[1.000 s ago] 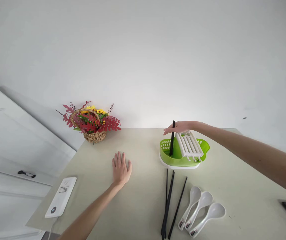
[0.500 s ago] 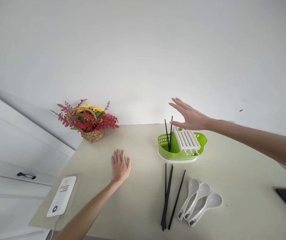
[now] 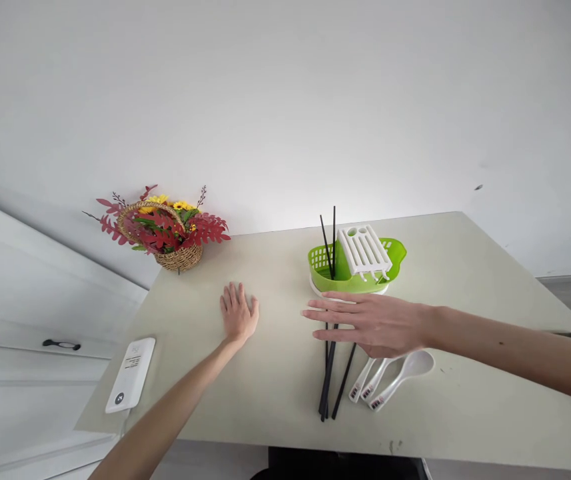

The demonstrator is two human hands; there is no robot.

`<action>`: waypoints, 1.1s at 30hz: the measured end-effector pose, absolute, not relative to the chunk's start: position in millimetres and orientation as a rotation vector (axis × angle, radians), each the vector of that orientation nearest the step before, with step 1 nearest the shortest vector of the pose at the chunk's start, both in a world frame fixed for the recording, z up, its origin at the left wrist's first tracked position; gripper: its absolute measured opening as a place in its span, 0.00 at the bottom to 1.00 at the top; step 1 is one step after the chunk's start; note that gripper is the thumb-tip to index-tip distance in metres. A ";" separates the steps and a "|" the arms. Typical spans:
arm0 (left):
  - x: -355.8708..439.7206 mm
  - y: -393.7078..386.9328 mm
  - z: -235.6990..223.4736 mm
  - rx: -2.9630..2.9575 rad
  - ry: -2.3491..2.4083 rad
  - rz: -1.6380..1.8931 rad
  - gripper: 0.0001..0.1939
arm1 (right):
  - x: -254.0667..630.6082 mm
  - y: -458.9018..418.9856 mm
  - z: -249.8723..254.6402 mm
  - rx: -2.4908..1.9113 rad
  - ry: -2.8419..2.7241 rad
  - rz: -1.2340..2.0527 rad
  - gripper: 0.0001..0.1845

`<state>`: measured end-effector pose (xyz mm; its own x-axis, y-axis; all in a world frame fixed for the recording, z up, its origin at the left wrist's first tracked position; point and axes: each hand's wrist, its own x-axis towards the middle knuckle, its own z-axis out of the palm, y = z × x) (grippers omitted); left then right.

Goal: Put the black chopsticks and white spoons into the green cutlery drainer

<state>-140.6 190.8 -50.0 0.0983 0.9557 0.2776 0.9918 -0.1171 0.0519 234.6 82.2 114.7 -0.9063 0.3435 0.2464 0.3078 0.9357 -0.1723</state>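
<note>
Grip's released on your R hand [image 3: 372, 321]: head view shows fingers out straight, nothing visible in them, over the loose chopsticks [image 3: 329, 383]; can't tell if they're touching. Your L hand [image 3: 238, 313] lies flat on the tabletop [image 3: 275, 400], holding nothing.

Just changed: R hand let go of the 2 standing chopsticks [image 3: 334, 233] and has come back toward you. Those 2 now lean apart in the green utensil caddy's [image 3: 355, 285] L bin, beside its white slotted rack [image 3: 365, 253]; so that drop looks done, w/ the loose ones not yet in. 3 white soup spoons [image 3: 418, 365] lie just R of them, bowls partly behind your hand.

Surface: pale, a few dark marks near the front edge. Wicker flower basket [image 3: 180, 258] at back L, white device [image 3: 131, 375] (prob. a power bank) at front L.

Room: plain white wall [image 3: 285, 120] behind, white cabinet [image 3: 15, 280] w/ dark handle [image 3: 61, 345] on L.
</note>
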 end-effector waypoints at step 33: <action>-90.2 121.7 -54.4 -2.419 -1.869 -0.441 0.35 | 252.1 -94.2 -18.7 -1.867 -0.886 0.234 0.14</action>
